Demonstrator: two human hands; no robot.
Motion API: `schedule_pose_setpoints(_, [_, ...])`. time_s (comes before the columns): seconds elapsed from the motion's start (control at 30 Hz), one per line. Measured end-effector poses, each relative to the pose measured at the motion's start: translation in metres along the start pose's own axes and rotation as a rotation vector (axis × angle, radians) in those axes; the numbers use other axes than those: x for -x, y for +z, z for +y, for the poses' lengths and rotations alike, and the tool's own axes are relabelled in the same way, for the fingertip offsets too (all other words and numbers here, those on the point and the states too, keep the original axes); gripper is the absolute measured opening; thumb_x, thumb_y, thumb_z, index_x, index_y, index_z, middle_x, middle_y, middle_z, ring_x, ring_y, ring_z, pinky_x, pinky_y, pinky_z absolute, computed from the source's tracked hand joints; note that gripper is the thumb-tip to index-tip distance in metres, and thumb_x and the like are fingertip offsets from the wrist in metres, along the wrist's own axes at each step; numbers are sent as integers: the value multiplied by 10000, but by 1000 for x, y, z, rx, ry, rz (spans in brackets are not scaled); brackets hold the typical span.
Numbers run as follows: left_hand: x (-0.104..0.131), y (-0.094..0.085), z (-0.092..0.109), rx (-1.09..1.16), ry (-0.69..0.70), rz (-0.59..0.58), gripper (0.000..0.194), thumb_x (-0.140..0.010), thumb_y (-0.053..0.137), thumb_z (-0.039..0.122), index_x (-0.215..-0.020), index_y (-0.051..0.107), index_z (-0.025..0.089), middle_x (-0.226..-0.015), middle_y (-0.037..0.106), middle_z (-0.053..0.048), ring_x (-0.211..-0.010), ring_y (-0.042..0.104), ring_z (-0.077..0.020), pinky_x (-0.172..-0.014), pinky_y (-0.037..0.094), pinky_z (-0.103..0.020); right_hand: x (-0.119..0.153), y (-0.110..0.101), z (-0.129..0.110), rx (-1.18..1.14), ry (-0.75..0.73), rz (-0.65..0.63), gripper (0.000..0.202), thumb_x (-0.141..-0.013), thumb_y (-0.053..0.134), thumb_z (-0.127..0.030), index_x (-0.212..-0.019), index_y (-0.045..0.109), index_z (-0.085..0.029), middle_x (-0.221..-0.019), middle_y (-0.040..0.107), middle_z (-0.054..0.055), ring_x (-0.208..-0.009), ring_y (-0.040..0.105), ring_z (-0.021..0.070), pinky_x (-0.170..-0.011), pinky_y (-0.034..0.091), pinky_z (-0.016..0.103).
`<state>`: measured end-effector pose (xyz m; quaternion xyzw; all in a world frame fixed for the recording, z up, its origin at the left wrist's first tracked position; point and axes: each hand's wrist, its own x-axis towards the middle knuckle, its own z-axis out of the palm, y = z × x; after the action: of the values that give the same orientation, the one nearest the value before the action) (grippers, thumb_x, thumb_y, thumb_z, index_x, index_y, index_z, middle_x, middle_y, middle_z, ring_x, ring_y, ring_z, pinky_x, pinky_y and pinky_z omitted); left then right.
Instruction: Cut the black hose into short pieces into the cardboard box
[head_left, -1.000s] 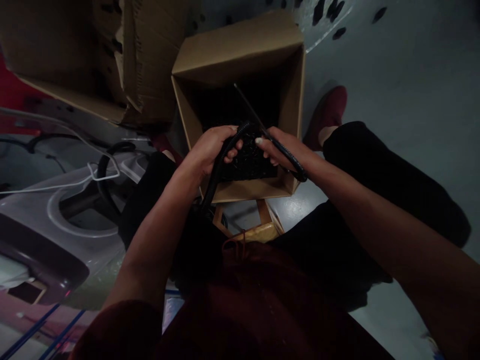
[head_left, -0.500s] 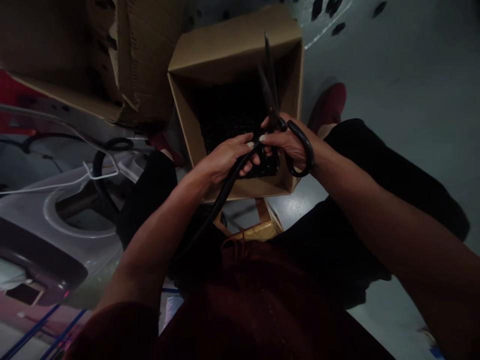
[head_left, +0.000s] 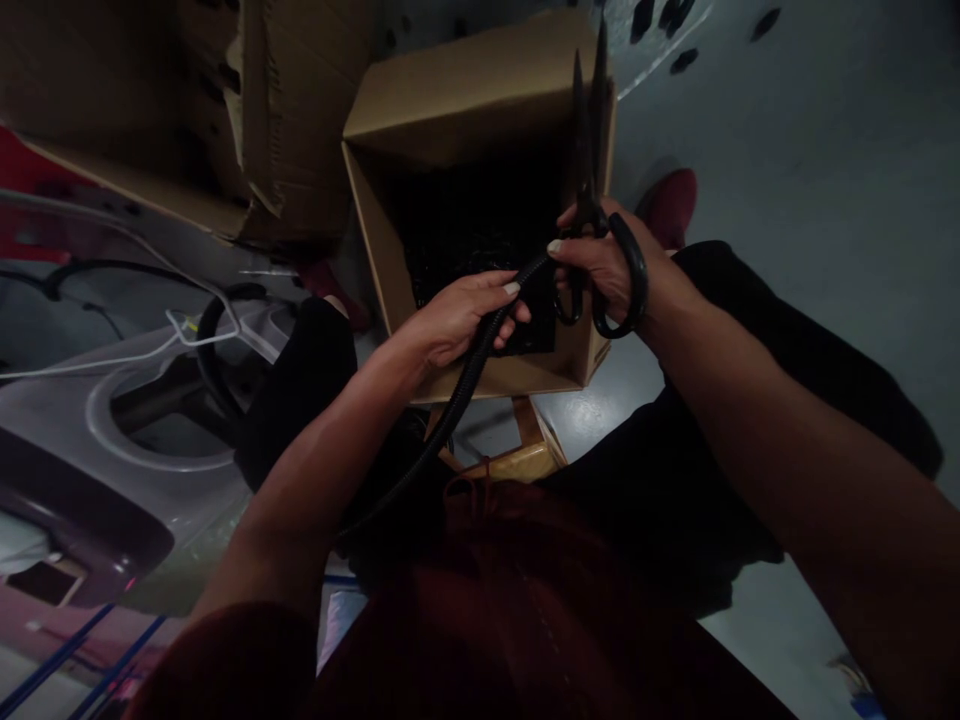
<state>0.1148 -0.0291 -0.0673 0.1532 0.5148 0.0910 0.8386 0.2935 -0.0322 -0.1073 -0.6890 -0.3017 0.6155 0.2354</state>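
A black corrugated tube runs up from my lap through my left hand, whose fingers are wrapped round it. My right hand carries black-handled scissors, blades pointing away from me and slightly apart. Its thumb and fingertips also pinch the tube's upper end. Both hands are above an open cardboard box. Inside the box lies a dark heap of shiny black pieces, too dim to make out singly.
Another cardboard box stands at the upper left. On the left is a grey plastic housing with a round opening, crossed by a white cable. A wooden stool-like frame shows below the box. Dark scraps lie on the floor.
My right hand has moved right and slightly away from me with the scissors, apart from my left hand. A longer stretch of tube now shows between the hands.
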Motion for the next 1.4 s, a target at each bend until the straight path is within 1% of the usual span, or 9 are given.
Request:
schedule_pose_setpoints(0.13, [-4,-4,6,-5,77,140,100,-942,507,156,-998,585,126,-620,515,49,-422,414,-11,-393,292,-126,2,0,1,272,-130,40,207,-889,596,-251,-1042,466,-204,-791,585,4,-670,603,163,-674,519,356])
schedule_pose_setpoints(0.23, [-6,-10,15,-51,176,276,107,-948,536,230,-1009,570,150,-610,480,63,-409,386,-2,-386,248,-116,0,1,11,395,-212,-6,270,-886,613,-385,-1056,497,-209,-869,628,45,-794,634,215,-742,518,391])
schedule_pose_setpoints(0.3, [-6,-15,22,-95,221,350,137,-946,552,270,-1030,570,162,-609,472,67,-406,382,4,-398,245,-110,0,4,20,411,-209,-59,350,-871,609,-483,-1073,509,-216,-900,637,59,-857,641,248,-746,519,399])
schedule_pose_setpoints(0.4, [-6,-20,28,-143,263,410,166,-951,545,289,-1062,575,169,-603,471,71,-396,378,6,-404,242,-113,5,10,27,415,-175,-139,446,-853,588,-573,-1102,511,-211,-895,634,64,-862,640,258,-738,511,396])
schedule_pose_setpoints(0.53, [-6,-24,31,-159,281,410,181,-961,521,262,-1098,575,158,-594,474,70,-393,381,-5,-390,231,-130,15,15,23,389,-167,-231,489,-842,570,-611,-1105,500,-204,-927,632,71,-867,625,247,-735,497,378])
schedule_pose_setpoints(0.87, [-6,-25,32,-209,262,426,243,-942,563,307,-1136,586,163,-590,494,66,-402,383,-11,-390,260,-129,23,13,13,451,-142,-332,503,-822,588,-611,-1089,507,-193,-945,633,82,-812,604,235,-699,471,370])
schedule_pose_setpoints(1.0, [-7,-26,30,-189,275,403,228,-943,563,306,-1112,589,156,-588,490,65,-399,380,-8,-386,249,-122,25,12,11,482,-131,-339,530,-817,589,-622,-1108,506,-187,-967,634,89,-820,603,240,-708,464,375])
schedule_pose_setpoints(1.17, [-7,-26,30,-169,258,396,198,-928,587,301,-1068,603,162,-580,504,60,-402,389,-11,-380,253,-126,21,12,13,387,-150,-376,571,-809,571,-684,-1097,505,-195,-922,626,75,-880,607,248,-738,476,365])
schedule_pose_setpoints(1.4, [-5,-25,31,-146,235,371,154,-915,597,277,-1017,628,166,-574,507,57,-399,397,-18,-381,263,-139,20,10,12,391,-146,-364,592,-787,588,-707,-1083,506,-201,-902,617,71,-908,611,262,-747,487,373])
